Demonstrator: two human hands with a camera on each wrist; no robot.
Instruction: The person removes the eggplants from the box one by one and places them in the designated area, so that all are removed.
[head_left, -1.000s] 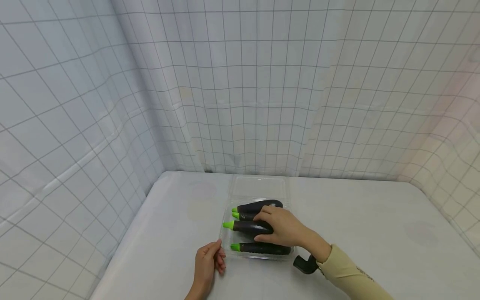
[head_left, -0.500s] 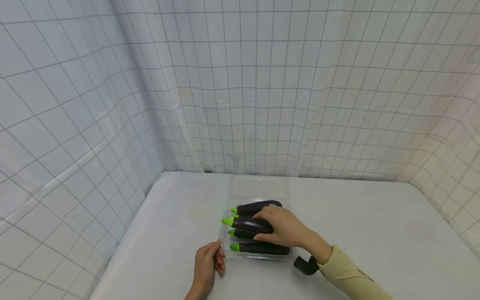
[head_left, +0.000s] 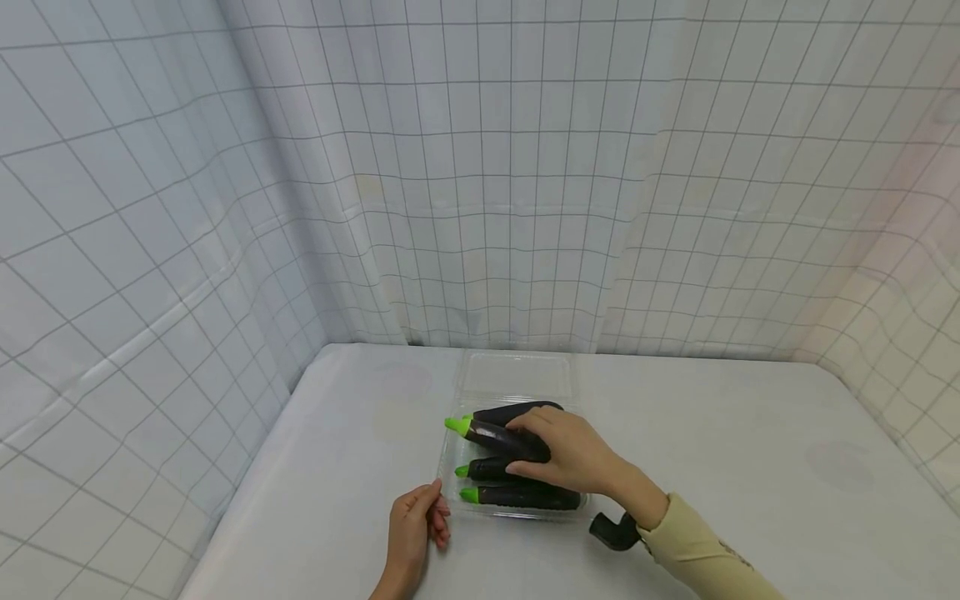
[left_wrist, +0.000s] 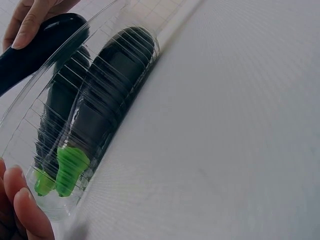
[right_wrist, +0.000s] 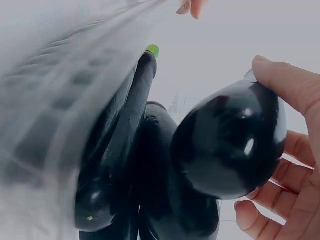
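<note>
My right hand [head_left: 566, 450] grips a dark eggplant [head_left: 498, 439] with a bright green stem end, which points left and slightly away from me. It lies over other eggplants in an open clear plastic box. Thumb and fingers wrap its thick rounded end [right_wrist: 227, 142] in the right wrist view. Behind it shows another eggplant [head_left: 517, 411]; two more, a middle one [head_left: 487, 469] and a front one [head_left: 528, 497], lie side by side nearer me. My left hand [head_left: 411, 525] rests at the box's front left corner, fingers loosely bent, a fingertip at the wall [left_wrist: 45, 215].
The box's clear lid [head_left: 517, 375] is folded back flat behind the eggplants. A black curved piece [head_left: 615, 532] sits below my right wrist. White cloth covers the table [head_left: 720, 450], and white gridded curtains [head_left: 517, 208] enclose the back and sides.
My right hand has raised the eggplant and shifted it away from me, its green end swinging backward. This has uncovered the middle eggplant beneath. My left hand has stayed at the corner.
</note>
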